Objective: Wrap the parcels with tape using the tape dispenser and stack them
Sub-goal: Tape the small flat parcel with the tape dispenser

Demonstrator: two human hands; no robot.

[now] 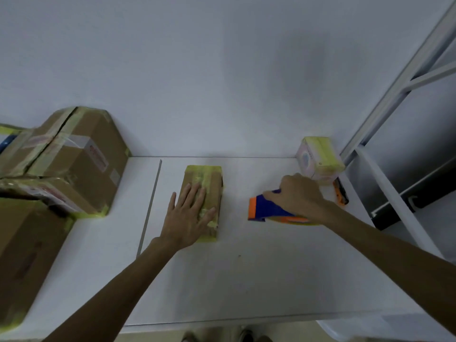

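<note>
— Your left hand (190,213)?
— Flat, fingers straight, on the taped parcel (212,178), mid-bench (246,280), near the far edge.
— Your right hand (298,193)?
— Curled round the tape dispenser (261,208), near the parcel's right side.

Bare left hand (187,215) and right hand (296,196), long slender bare forearms (118,282).

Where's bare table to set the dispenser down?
Widest: near strip of the table between both forearms. The gap between the small parcel under the left hand and the tape dispenser in the right hand. Crowded: stacked boxes left; pink box and cutter far right.
</note>
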